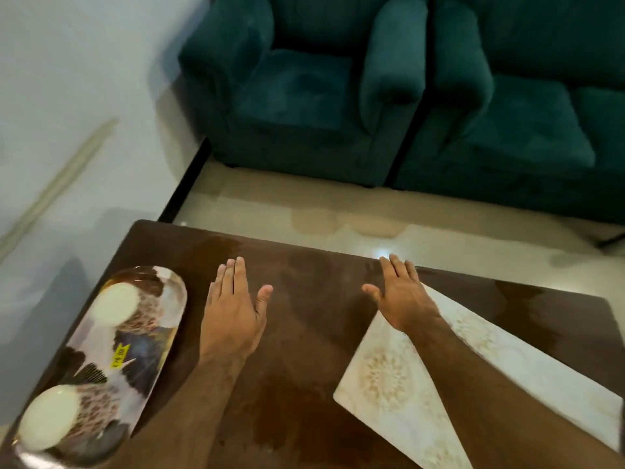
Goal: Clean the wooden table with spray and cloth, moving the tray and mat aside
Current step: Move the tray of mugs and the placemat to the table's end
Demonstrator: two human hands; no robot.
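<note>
Brown wooden table [304,333] is carrying the tray [101,360] at its left edge and the mat [439,384] at its right, while both flat, empty hands, left hand [233,313] and right hand [402,299], are needing to slide them slowly aside.

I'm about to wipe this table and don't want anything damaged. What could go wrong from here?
The tray lies at the left edge of the table; a nudge from the left hand might tip it off. The mat under the right forearm could slide as the right hand moves.
</note>
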